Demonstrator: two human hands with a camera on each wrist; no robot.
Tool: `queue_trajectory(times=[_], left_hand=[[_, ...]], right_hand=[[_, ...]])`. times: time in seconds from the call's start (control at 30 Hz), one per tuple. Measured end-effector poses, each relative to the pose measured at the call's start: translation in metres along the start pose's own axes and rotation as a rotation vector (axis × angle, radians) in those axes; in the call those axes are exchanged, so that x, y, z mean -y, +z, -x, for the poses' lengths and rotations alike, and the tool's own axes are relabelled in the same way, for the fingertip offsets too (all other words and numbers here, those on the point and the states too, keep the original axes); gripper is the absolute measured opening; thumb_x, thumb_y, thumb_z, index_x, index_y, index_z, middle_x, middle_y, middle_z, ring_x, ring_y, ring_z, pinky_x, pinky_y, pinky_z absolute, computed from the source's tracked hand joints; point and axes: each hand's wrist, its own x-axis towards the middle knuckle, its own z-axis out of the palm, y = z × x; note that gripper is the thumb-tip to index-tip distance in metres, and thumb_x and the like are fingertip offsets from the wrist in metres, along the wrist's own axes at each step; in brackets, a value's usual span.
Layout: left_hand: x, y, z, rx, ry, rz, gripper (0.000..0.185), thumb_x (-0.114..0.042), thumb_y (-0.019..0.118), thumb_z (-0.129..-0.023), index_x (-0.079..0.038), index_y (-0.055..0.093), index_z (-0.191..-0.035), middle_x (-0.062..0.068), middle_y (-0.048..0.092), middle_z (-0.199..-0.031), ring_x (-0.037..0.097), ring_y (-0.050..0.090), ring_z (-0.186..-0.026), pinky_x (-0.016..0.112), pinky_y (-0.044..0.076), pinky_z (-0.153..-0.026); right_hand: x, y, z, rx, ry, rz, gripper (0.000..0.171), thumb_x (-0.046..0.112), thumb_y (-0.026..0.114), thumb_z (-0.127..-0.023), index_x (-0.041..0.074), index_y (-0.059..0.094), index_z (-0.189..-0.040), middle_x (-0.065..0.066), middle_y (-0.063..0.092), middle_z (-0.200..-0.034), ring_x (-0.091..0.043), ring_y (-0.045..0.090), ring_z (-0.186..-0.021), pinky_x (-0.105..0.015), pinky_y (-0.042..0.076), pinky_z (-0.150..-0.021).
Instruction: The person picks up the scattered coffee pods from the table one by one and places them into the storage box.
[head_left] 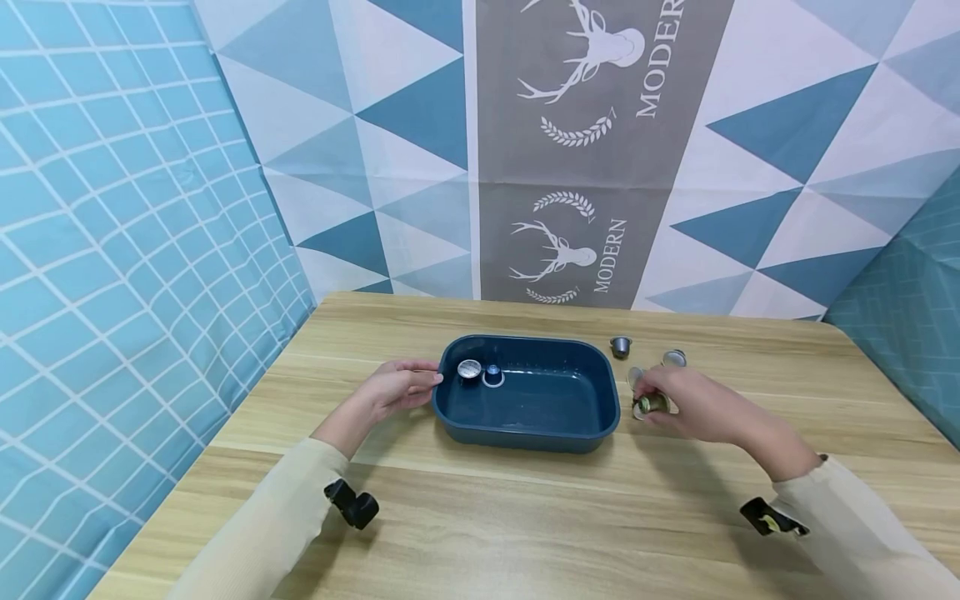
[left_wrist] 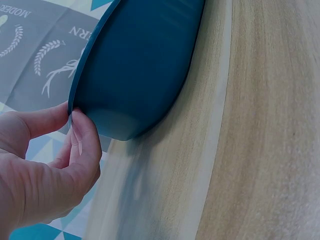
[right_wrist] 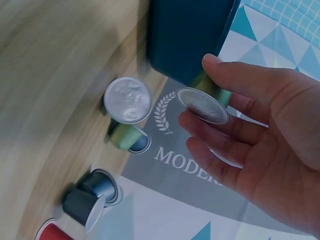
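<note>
A dark blue plastic tub stands in the middle of the wooden table. Two coffee capsules lie in its far left corner, a silver-foiled one and a blue one. My left hand pinches the tub's left rim; the left wrist view shows thumb and forefinger of that hand on the edge of the tub. Just right of the tub, my right hand holds a green capsule. The right wrist view shows this green capsule gripped foil-side out.
More capsules sit right of the tub: a grey one, a silver one, one partly behind my fingers. The right wrist view shows several capsules on the table, one red. Patterned cloth backdrops surround the table.
</note>
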Motion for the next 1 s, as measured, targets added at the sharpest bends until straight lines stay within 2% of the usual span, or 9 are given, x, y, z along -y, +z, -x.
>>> queue_trajectory(times=[0.27, 0.53, 0.77, 1.0], left_hand=[[0.001, 0.0, 0.0, -0.002, -0.002, -0.009, 0.045, -0.01, 0.062, -0.092, 0.001, 0.05, -0.134, -0.005, 0.064, -0.09, 0.004, 0.061, -0.08, 0.017, 0.054, -0.072], [-0.001, 0.001, 0.0, -0.002, -0.007, -0.013, 0.045, -0.011, 0.063, -0.092, 0.0, 0.05, -0.134, -0.004, 0.064, -0.093, 0.005, 0.062, -0.08, 0.017, 0.054, -0.073], [-0.001, 0.0, 0.0, -0.002, -0.005, -0.007, 0.045, -0.01, 0.063, -0.092, 0.001, 0.05, -0.133, -0.005, 0.064, -0.089, 0.005, 0.061, -0.079, 0.017, 0.054, -0.073], [-0.001, 0.001, 0.0, -0.011, 0.0, -0.017, 0.045, -0.01, 0.064, -0.091, 0.002, 0.051, -0.133, -0.005, 0.064, -0.089, 0.005, 0.061, -0.078, 0.017, 0.054, -0.072]], right_hand=[[0.005, -0.004, -0.009, 0.009, -0.025, -0.005, 0.018, 0.008, 0.076, -0.08, 0.013, 0.061, -0.087, 0.009, 0.055, -0.078, -0.002, 0.047, -0.071, -0.02, 0.043, -0.062], [0.01, -0.009, -0.019, 0.02, -0.013, -0.019, 0.016, 0.005, 0.074, -0.082, 0.01, 0.063, -0.093, 0.006, 0.058, -0.082, -0.003, 0.048, -0.072, -0.024, 0.046, -0.064], [0.015, -0.011, -0.027, 0.027, -0.009, -0.004, 0.018, 0.008, 0.074, -0.082, 0.008, 0.064, -0.098, 0.005, 0.061, -0.086, -0.004, 0.052, -0.074, -0.024, 0.05, -0.066], [0.02, -0.014, -0.038, 0.007, -0.05, 0.02, 0.018, 0.008, 0.075, -0.081, 0.007, 0.064, -0.096, 0.001, 0.062, -0.088, -0.007, 0.054, -0.076, -0.026, 0.05, -0.067]])
